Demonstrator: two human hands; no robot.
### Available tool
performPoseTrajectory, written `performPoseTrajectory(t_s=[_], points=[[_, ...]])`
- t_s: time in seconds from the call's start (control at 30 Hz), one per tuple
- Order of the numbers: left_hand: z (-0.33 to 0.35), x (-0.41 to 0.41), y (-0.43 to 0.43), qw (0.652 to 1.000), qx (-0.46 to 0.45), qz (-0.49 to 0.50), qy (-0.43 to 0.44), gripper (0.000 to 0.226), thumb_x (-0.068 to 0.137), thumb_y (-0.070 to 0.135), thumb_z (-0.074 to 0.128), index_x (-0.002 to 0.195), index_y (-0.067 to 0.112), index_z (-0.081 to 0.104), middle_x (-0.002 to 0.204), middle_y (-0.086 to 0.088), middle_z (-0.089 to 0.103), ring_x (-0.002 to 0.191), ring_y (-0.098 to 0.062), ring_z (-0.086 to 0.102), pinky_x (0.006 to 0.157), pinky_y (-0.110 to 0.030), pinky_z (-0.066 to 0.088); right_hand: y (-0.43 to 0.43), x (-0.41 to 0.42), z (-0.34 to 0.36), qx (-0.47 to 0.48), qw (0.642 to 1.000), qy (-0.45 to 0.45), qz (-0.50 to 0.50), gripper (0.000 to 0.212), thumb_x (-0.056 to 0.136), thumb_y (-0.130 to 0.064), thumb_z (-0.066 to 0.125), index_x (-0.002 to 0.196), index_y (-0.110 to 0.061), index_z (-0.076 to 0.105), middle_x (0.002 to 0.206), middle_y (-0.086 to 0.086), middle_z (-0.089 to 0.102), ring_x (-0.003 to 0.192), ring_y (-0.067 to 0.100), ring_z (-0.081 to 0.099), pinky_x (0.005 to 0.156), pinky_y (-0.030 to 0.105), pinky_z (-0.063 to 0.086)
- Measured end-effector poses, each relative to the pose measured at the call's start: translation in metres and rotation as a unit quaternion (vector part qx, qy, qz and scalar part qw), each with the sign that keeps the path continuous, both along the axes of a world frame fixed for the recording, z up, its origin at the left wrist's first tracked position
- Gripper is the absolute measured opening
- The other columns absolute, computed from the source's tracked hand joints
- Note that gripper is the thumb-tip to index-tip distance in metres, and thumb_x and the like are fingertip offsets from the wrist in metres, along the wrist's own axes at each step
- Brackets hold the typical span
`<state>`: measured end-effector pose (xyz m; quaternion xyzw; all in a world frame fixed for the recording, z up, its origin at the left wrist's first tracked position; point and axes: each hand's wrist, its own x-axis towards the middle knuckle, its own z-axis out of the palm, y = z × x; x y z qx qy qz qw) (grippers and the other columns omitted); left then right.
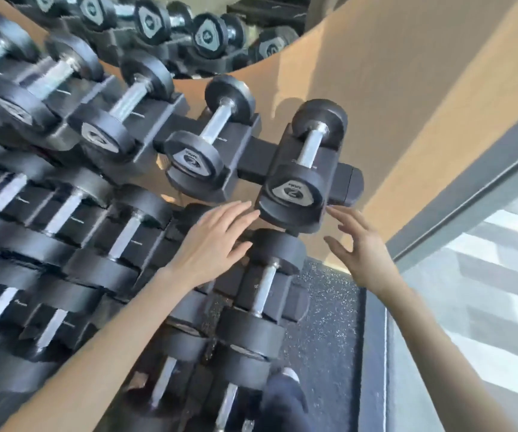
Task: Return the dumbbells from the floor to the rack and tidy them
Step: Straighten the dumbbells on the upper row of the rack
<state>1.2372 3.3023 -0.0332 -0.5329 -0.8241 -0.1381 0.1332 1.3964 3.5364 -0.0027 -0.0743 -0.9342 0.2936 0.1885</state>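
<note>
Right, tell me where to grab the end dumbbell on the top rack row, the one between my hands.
Take the black round-headed dumbbell by its bare chrome handle, reaching from above. The handle lies exposed between the two heads, while the rack's black cradle wraps the near head from below, so a grip from underneath looks blocked.

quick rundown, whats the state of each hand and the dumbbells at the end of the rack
left hand: open, fingers spread, holding nothing
right hand: open, holding nothing, fingertips at the end cradle
end dumbbell, top row: seated in its cradle, label end facing out
next dumbbell, top row: seated in its cradle
dumbbell below: racked on the lower row
</note>
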Motion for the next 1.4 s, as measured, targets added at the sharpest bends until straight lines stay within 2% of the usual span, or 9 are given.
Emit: performPoseTrajectory(t_s=[0.13, 0.37, 0.5, 0.67, 0.83, 1.0, 1.13, 1.27, 1.4], points=[[0.007, -0.016, 0.012, 0.999, 0.028, -0.017, -0.038, 0.053, 0.089, 0.026, 0.061, 0.137, 0.008, 0.045, 0.140, -0.012, 0.048, 0.127, -0.028, 0.046, 0.106, -0.043, 0.038, -0.007, -0.004, 0.015, 0.013, 0.999, -0.019, -0.028, 0.045, 0.087, -0.005, 0.062, 0.130, -0.007, 0.050, 0.130, 0.008, 0.051, 0.110, 0.024, 0.056, 0.096, 0.038, 0.048], [0.012, -0.050, 0.066, 0.993, 0.049, 0.005, -0.104, 0.057, 0.094, 0.028, 0.056, 0.145, 0.012, 0.035, 0.147, -0.006, 0.041, 0.132, -0.022, 0.040, 0.106, -0.038, 0.036, 0.023, -0.059, 0.016, 0.014, 0.993, -0.067, -0.091, 0.050, 0.085, -0.012, 0.065, 0.131, -0.006, 0.048, 0.130, 0.013, 0.050, 0.104, 0.031, 0.060, 0.093, 0.046, 0.049], [0.013, -0.065, 0.098, 0.986, 0.037, -0.005, -0.164, 0.060, 0.094, 0.032, 0.054, 0.147, 0.018, 0.030, 0.147, -0.001, 0.041, 0.132, -0.019, 0.040, 0.099, -0.037, 0.040, 0.033, -0.087, 0.002, -0.002, 0.989, -0.107, -0.101, 0.043, 0.081, -0.013, 0.069, 0.120, -0.006, 0.053, 0.112, 0.015, 0.061, 0.103, 0.033, 0.059, 0.089, 0.049, 0.048], [0.015, -0.072, 0.118, 0.967, 0.075, 0.027, -0.243, 0.046, 0.092, 0.025, 0.059, 0.134, 0.010, 0.047, 0.135, -0.005, 0.053, 0.118, -0.025, 0.052, 0.093, -0.036, 0.040, 0.040, -0.093, -0.006, 0.018, 0.987, -0.114, -0.108, 0.031, 0.082, -0.016, 0.067, 0.107, -0.005, 0.053, 0.099, 0.016, 0.066, 0.094, 0.036, 0.062, 0.078, 0.047, 0.049], [0.014, -0.058, 0.114, 0.969, 0.079, 0.041, -0.231, 0.046, 0.092, 0.026, 0.060, 0.132, 0.009, 0.048, 0.132, -0.005, 0.055, 0.113, -0.027, 0.056, 0.091, -0.044, 0.046, 0.044, -0.085, -0.009, 0.010, 0.991, -0.105, -0.085, 0.028, 0.081, -0.016, 0.069, 0.103, -0.007, 0.053, 0.093, 0.013, 0.067, 0.089, 0.034, 0.063, 0.076, 0.046, 0.050], [0.020, -0.061, 0.078, 0.991, 0.051, 0.058, -0.112, 0.039, 0.091, 0.016, 0.059, 0.130, 0.012, 0.053, 0.129, -0.004, 0.058, 0.117, -0.023, 0.055, 0.094, -0.036, 0.043, 0.039, -0.083, 0.006, 0.034, 0.992, -0.119, -0.035, 0.046, 0.084, -0.018, 0.067, 0.125, -0.008, 0.049, 0.116, 0.012, 0.060, 0.103, 0.033, 0.058, 0.086, 0.043, 0.047], [0.021, -0.082, 0.011, 0.990, 0.074, 0.112, -0.040, 0.036, 0.086, 0.005, 0.062, 0.121, 0.010, 0.060, 0.125, -0.006, 0.060, 0.119, -0.025, 0.051, 0.102, -0.039, 0.039, 0.022, -0.085, 0.020, 0.066, 0.998, -0.009, -0.001, 0.043, 0.086, -0.014, 0.064, 0.126, -0.008, 0.052, 0.126, 0.007, 0.056, 0.109, 0.025, 0.057, 0.092, 0.036, 0.045], [0.027, -0.108, -0.041, 0.978, 0.093, 0.184, -0.038, 0.043, 0.085, 0.002, 0.062, 0.127, 0.009, 0.055, 0.130, -0.008, 0.054, 0.120, -0.027, 0.047, 0.103, -0.041, 0.037, -0.013, -0.112, 0.025, 0.039, 0.997, 0.037, 0.053, 0.037, 0.083, -0.009, 0.067, 0.119, -0.007, 0.059, 0.122, 0.005, 0.060, 0.106, 0.020, 0.059, 0.092, 0.021, 0.040], [0.023, -0.139, -0.064, 0.974, 0.088, 0.201, -0.062, 0.052, 0.086, 0.009, 0.065, 0.135, 0.008, 0.047, 0.135, -0.010, 0.049, 0.122, -0.029, 0.046, 0.101, -0.043, 0.040, -0.043, -0.148, 0.013, 0.010, 0.997, 0.018, 0.071, 0.036, 0.082, -0.009, 0.067, 0.118, -0.007, 0.060, 0.120, 0.006, 0.061, 0.098, 0.021, 0.061, 0.091, 0.023, 0.044]])
